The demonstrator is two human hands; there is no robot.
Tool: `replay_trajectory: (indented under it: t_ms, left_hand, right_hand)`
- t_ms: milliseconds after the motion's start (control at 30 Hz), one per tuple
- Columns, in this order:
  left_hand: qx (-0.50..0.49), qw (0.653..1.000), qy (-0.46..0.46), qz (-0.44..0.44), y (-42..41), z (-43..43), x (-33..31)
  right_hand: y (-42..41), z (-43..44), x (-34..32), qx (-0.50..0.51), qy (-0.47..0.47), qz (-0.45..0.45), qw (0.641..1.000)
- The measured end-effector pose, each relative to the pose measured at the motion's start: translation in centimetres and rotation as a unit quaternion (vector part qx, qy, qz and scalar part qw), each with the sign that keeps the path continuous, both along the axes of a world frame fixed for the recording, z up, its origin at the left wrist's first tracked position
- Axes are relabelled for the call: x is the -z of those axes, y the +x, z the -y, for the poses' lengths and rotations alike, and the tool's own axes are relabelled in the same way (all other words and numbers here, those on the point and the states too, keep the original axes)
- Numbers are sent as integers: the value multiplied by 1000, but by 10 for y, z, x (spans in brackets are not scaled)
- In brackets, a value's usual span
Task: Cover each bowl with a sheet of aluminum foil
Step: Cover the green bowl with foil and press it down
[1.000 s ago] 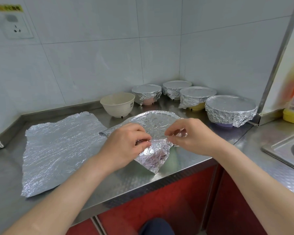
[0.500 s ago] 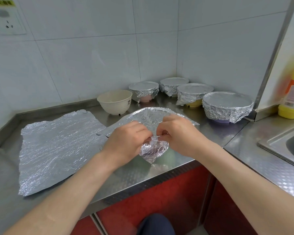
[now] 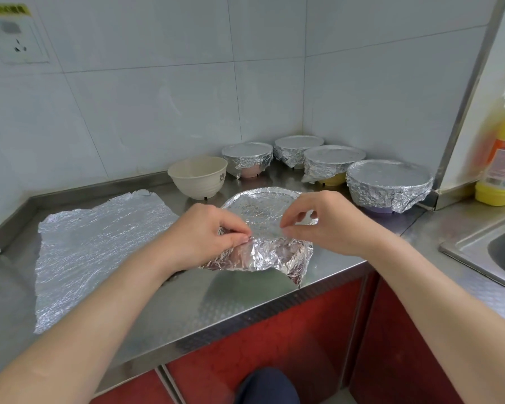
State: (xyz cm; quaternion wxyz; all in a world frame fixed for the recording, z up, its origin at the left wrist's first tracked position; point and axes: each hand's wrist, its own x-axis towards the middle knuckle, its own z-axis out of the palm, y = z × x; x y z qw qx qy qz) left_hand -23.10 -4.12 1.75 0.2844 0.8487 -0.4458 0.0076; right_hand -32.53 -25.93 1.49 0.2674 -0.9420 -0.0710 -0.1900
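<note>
Though 5 w/ foil (image 3: 389, 182) — 1 bowl (image 3: 199, 177) bare.

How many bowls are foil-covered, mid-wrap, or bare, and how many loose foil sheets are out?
Foil-covered bowls: 4
Bowl mid-wrap, left hand pinching its foil: 1
Bare cream bowl: 1
Loose foil sheet: 1
Total: 7 things, 6 of them bowls.

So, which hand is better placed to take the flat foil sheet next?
Left, probably. The sheet lies flat on the left hand's side, close to it. The right hand would have to cross over the foil that both are folding.
</note>
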Motion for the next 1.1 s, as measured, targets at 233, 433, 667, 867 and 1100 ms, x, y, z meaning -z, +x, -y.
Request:
replay_trajectory:
  t_ms: [233, 433, 667, 867, 1100]
  left_hand:
    - [33, 999, -25, 28, 2, -1, 11]
    - [32, 995, -73, 61, 5, 3, 18]
    - [46, 986, -91, 132, 7, 12, 31]
    - [80, 973, -57, 210, 6, 18, 31]
    - [75, 983, -60, 157, -1, 25, 23]
  right_hand:
    - [6, -15, 11, -1, 23, -16, 1000]
    - [8, -13, 16, -5, 21, 2, 1000]
    - [13, -22, 23, -35, -92, 61, 993]
    - [20, -22, 34, -31, -188, 123, 974]
    - [11, -7, 26, -48, -138, 78, 986]
